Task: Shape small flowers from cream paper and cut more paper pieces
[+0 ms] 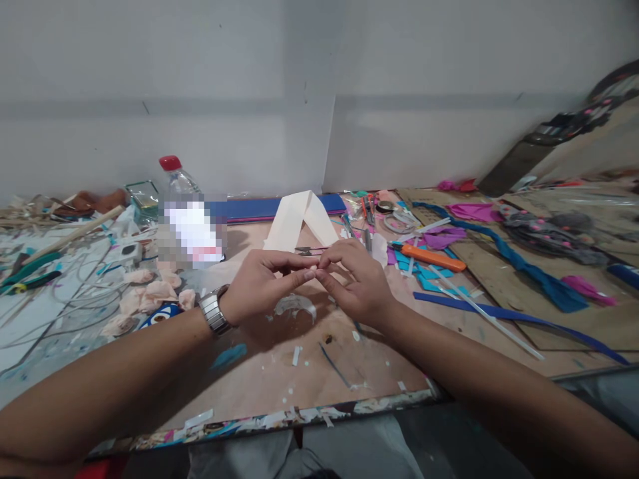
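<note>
Over the middle of the table my left hand [264, 283] and my right hand [354, 279] meet at the fingertips. Both are pinched closed on something too small to make out, mostly hidden by the fingers. A metal watch is on the left wrist. Just behind the hands a folded cream paper strip [289, 219] stands in an upside-down V. A thin dark tool [309, 251] lies beyond the fingertips, partly covered by my right hand. Below the hands a whitish smear [295, 306] marks the wooden table [299, 372].
To the left are a red-capped bottle [177, 174], a lit phone [194, 229], peach crumpled pieces [157, 295] and green-handled pliers [32, 273]. On the right lie an orange cutter [433, 257], a blue strip [519, 316], a white stick [486, 313] and brown cardboard [549, 332].
</note>
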{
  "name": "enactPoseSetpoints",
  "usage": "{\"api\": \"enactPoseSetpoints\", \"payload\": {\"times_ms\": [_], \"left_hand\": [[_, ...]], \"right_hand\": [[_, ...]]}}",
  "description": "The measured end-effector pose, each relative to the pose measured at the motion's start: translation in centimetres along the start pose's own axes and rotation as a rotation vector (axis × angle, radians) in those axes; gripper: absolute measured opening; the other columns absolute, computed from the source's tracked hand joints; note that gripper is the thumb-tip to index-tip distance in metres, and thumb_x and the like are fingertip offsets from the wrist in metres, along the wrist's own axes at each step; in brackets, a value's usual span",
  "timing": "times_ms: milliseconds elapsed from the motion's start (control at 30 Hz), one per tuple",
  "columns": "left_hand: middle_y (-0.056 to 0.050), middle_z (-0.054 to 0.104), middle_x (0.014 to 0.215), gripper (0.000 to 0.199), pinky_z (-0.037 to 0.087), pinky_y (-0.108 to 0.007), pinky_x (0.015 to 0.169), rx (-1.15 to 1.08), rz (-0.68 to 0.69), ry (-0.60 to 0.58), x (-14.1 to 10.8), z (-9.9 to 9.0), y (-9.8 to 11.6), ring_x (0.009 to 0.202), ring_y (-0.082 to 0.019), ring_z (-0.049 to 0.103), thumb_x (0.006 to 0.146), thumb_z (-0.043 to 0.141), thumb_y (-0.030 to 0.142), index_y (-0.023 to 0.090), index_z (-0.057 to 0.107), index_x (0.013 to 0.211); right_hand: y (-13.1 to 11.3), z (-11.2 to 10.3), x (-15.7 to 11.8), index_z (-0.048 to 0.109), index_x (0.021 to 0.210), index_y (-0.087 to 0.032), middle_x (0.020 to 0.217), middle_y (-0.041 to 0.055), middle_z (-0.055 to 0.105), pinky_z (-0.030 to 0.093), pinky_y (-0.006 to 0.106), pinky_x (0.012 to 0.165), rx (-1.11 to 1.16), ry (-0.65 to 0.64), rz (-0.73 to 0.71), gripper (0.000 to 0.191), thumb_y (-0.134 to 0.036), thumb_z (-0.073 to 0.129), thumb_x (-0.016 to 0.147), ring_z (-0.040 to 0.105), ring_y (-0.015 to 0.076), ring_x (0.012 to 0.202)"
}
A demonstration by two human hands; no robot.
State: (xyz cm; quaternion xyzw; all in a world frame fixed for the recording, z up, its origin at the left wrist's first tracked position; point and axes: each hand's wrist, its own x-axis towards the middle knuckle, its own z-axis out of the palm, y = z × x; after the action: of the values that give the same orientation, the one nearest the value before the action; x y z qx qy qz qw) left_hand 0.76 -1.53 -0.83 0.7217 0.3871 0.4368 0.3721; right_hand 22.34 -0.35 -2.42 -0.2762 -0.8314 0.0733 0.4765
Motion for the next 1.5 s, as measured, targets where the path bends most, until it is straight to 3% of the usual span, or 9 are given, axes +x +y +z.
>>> {"api": "enactPoseSetpoints", "payload": {"times_ms": [267, 467, 633, 1000, 1233, 1500], "left_hand": [[-0.011, 0.082, 0.111, 0.023, 0.065, -0.031, 0.084, -0.134, 0.008, -0.008, -0.01, 0.44, 0.28, 0.093, -0.019, 0.079, 0.090, 0.079, 0.032, 0.017, 0.080, 0.108], [-0.010, 0.082, 0.100, 0.018, 0.063, -0.024, 0.077, -0.210, -0.001, 0.028, 0.10, 0.44, 0.19, 0.085, -0.016, 0.078, 0.090, 0.079, 0.029, 0.015, 0.076, 0.100], [-0.009, 0.082, 0.102, 0.016, 0.064, -0.026, 0.083, -0.312, -0.024, 0.031, 0.26, 0.39, 0.25, 0.089, -0.016, 0.078, 0.090, 0.080, 0.027, 0.015, 0.076, 0.099], [-0.009, 0.082, 0.106, 0.015, 0.061, -0.030, 0.089, -0.189, 0.017, -0.018, 0.05, 0.37, 0.35, 0.097, -0.017, 0.076, 0.092, 0.076, 0.027, 0.017, 0.080, 0.103], [-0.011, 0.082, 0.103, 0.024, 0.059, -0.032, 0.078, -0.023, 0.036, -0.001, 0.02, 0.07, -0.01, 0.090, -0.019, 0.074, 0.086, 0.083, 0.036, 0.018, 0.081, 0.102], [-0.011, 0.083, 0.108, 0.023, 0.063, -0.031, 0.086, -0.141, 0.016, 0.014, 0.11, 0.32, 0.22, 0.093, -0.019, 0.077, 0.092, 0.077, 0.034, 0.017, 0.081, 0.107]], "right_hand": [[0.00, 0.09, -0.33, 0.061, 0.098, -0.025, 0.093, 0.0046, 0.070, 0.049, 0.042, 0.086, 0.005, 0.009, 0.027, 0.007, -0.030, 0.066, 0.100, 0.064, 0.0237, 0.093], [-0.33, -0.05, -0.13, 0.063, 0.104, -0.025, 0.097, 0.0058, 0.072, 0.050, 0.041, 0.085, -0.011, -0.004, 0.008, 0.011, -0.030, 0.070, 0.098, 0.065, 0.0243, 0.096], [-0.46, -0.26, 0.11, 0.063, 0.108, -0.024, 0.100, 0.0064, 0.075, 0.051, 0.042, 0.086, -0.043, 0.036, -0.032, 0.015, -0.026, 0.072, 0.096, 0.067, 0.0240, 0.095], [-0.46, -0.39, 0.24, 0.064, 0.101, -0.025, 0.094, 0.0054, 0.073, 0.051, 0.044, 0.085, -0.037, 0.027, -0.062, 0.005, -0.023, 0.067, 0.097, 0.068, 0.0239, 0.090], [-0.42, -0.15, 0.17, 0.063, 0.099, -0.024, 0.092, 0.0053, 0.073, 0.050, 0.044, 0.085, -0.027, 0.013, -0.059, 0.003, -0.022, 0.065, 0.097, 0.067, 0.0233, 0.089], [-0.53, -0.40, 0.35, 0.065, 0.105, -0.024, 0.098, 0.0059, 0.076, 0.053, 0.043, 0.087, -0.053, 0.028, -0.079, 0.010, -0.023, 0.070, 0.096, 0.071, 0.0234, 0.093]]}}
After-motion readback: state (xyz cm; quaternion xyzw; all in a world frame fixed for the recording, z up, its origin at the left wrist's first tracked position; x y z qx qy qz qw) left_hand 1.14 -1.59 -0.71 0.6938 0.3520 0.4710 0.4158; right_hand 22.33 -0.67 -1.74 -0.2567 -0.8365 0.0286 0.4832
